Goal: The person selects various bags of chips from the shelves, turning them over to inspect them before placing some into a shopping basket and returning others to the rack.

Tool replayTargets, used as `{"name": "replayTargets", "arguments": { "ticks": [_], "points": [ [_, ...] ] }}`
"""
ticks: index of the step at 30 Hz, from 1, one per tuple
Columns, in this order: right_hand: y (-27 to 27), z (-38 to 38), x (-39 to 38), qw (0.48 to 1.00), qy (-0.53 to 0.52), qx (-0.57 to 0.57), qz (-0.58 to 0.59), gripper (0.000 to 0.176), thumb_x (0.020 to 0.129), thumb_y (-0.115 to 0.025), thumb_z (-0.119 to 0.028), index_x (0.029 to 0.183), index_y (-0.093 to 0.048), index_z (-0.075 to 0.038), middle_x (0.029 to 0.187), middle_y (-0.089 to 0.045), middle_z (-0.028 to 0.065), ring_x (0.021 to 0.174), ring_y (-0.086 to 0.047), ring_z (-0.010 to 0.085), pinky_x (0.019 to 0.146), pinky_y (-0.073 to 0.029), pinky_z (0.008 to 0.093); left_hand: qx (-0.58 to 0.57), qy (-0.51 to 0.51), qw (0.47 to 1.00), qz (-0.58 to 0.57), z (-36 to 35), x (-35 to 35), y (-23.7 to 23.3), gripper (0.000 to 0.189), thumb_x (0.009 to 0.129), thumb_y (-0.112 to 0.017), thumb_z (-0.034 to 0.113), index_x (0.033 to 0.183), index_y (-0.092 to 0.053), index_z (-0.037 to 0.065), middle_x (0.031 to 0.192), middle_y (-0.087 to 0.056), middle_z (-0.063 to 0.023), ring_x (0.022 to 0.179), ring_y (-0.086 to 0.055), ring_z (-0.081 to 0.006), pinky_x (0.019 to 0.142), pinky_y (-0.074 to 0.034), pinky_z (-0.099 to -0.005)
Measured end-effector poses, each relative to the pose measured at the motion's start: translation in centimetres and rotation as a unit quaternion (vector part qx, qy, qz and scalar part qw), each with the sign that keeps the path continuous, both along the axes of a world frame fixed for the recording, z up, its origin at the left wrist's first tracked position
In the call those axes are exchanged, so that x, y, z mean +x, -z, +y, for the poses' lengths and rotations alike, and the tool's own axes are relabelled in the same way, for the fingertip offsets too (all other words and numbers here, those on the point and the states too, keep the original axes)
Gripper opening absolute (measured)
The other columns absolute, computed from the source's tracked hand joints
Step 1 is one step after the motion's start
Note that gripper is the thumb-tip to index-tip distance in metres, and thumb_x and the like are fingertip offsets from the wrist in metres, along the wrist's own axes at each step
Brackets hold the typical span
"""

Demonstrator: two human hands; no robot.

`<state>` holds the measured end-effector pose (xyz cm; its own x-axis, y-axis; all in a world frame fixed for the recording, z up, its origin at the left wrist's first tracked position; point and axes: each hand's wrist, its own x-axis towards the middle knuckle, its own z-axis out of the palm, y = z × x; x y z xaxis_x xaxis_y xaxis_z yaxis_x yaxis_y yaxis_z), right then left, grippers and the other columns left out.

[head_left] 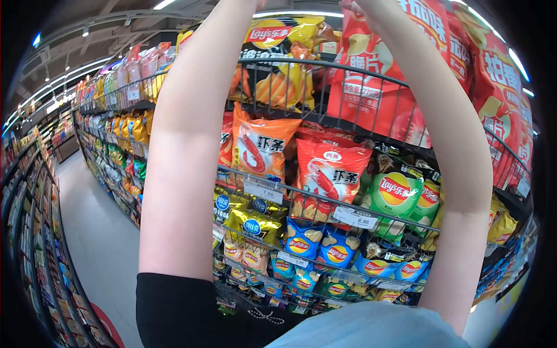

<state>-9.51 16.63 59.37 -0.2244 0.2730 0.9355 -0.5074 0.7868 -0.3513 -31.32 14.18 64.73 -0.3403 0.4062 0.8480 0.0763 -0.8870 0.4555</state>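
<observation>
Both my arms are raised in front of a rack of snack bags. My left hand (pixel 259 3) is almost wholly cut off by the top edge, above a black and yellow Lay's chip bag (pixel 272 64). Just a sliver of my right hand (pixel 355 7) shows at the top, close to a large red chip bag (pixel 365 98); its fingers are mostly out of frame. Whether either hand holds anything is hidden. Between my forearms stand an orange shrimp-stick bag (pixel 258 148) and a red one (pixel 329 180).
Wire shelf fronts carry price tags (pixel 355 218). Right of the red bag are green Lay's bags (pixel 394 194), with blue Lay's bags (pixel 336 249) below. More large red bags (pixel 505 110) stand at right. An aisle floor (pixel 96 203) runs along the left, beside another shelf (pixel 40 232).
</observation>
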Motion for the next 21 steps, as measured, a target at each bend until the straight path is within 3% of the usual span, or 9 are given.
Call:
{"name": "replayTargets", "arguments": {
  "ticks": [1,4,9,13,21],
  "points": [
    [-0.1,0.6,0.7,1.000,0.004,-0.010,-0.019,0.032,0.073,-0.061,-0.017,0.097,-0.046,-0.001,0.076,-0.053,0.0080,0.061,-0.050,0.0130,0.047,-0.041,0.0236,0.000,0.023,0.999,0.045,0.1,0.3,0.0,0.029,0.087,-0.044,0.029,0.106,-0.048,0.008,0.101,-0.055,-0.0117,0.092,-0.054,-0.0251,0.075,-0.048,-0.0407],
    [-0.2,1.5,2.5,0.999,0.022,-0.025,-0.040,0.029,0.075,-0.059,-0.014,0.096,-0.044,-0.002,0.074,-0.053,0.0076,0.061,-0.051,0.0126,0.047,-0.042,0.0222,-0.139,-0.003,0.988,-0.071,-0.6,1.6,0.9,0.032,0.089,-0.040,0.034,0.106,-0.048,0.008,0.101,-0.055,-0.0119,0.093,-0.054,-0.0258,0.073,-0.050,-0.0416],
    [0.7,2.4,4.5,0.998,0.040,0.013,-0.051,0.032,0.076,-0.058,-0.012,0.100,-0.039,-0.002,0.080,-0.052,0.0087,0.065,-0.053,0.0127,0.051,-0.045,0.0238,-0.203,-0.094,0.974,-0.038,2.8,-1.9,0.8,0.034,0.088,-0.042,0.036,0.103,-0.052,0.007,0.097,-0.056,-0.0125,0.086,-0.056,-0.0261,0.066,-0.051,-0.0392],
    [1.6,2.7,4.0,0.992,0.109,0.014,-0.063,0.034,0.075,-0.058,-0.010,0.103,-0.040,-0.001,0.086,-0.052,0.0097,0.067,-0.055,0.0137,0.055,-0.046,0.0262,-0.202,-0.121,0.972,-0.021,2.3,-1.5,1.1,0.032,0.086,-0.044,0.033,0.101,-0.053,0.007,0.095,-0.057,-0.0123,0.083,-0.056,-0.0256,0.065,-0.051,-0.0382],
    [2.3,3.9,3.0,0.988,0.111,0.018,-0.102,0.044,0.073,-0.060,-0.010,0.110,-0.039,0.002,0.087,-0.054,0.0129,0.067,-0.056,0.0152,0.054,-0.046,0.0264,-0.195,-0.162,0.967,0.014,1.3,-1.5,1.0,0.027,0.084,-0.047,0.029,0.097,-0.055,0.006,0.091,-0.058,-0.0119,0.079,-0.056,-0.0245,0.062,-0.050,-0.0363]
  ]
}}
